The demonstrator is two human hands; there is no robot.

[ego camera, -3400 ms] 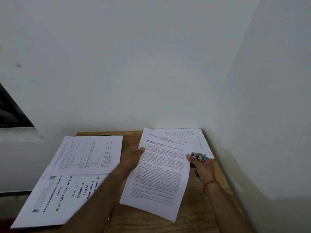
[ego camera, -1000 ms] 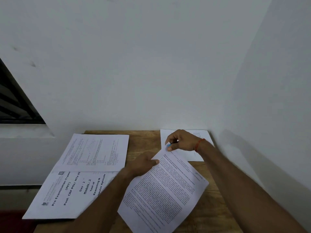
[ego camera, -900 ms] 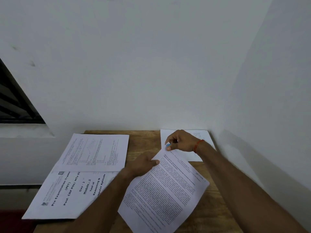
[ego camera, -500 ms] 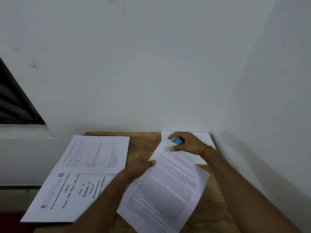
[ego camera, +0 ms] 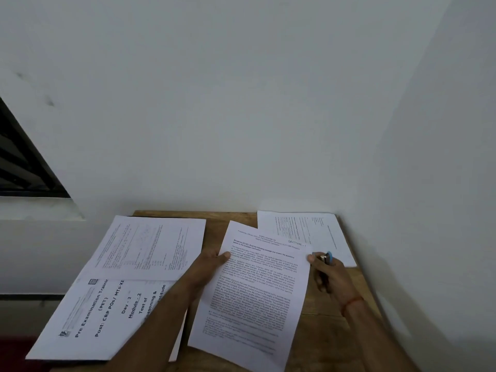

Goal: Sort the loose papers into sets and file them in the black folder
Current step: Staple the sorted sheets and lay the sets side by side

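A set of printed text pages [ego camera: 255, 296] lies tilted on the wooden table [ego camera: 322, 307]. My left hand [ego camera: 208, 267] grips its left edge, thumb on top. My right hand [ego camera: 326, 275] is at the set's upper right edge, its thumb on the paper, and it holds a small blue stapler [ego camera: 328, 257]. Another sheet [ego camera: 316, 234] lies flat in the far right corner. On the left, a printed sheet [ego camera: 150, 248] overlaps a title page reading "Pre Examination Training" [ego camera: 102, 318]. No black folder is in view.
White walls close the table in at the back and the right. A dark window opening [ego camera: 24, 167] sits at the left above a white ledge. The left papers hang over the table's left edge.
My right hand came back from the set's top left corner to its right edge, still with the stapler. The set has turned from slanted to nearly straight in my left hand.
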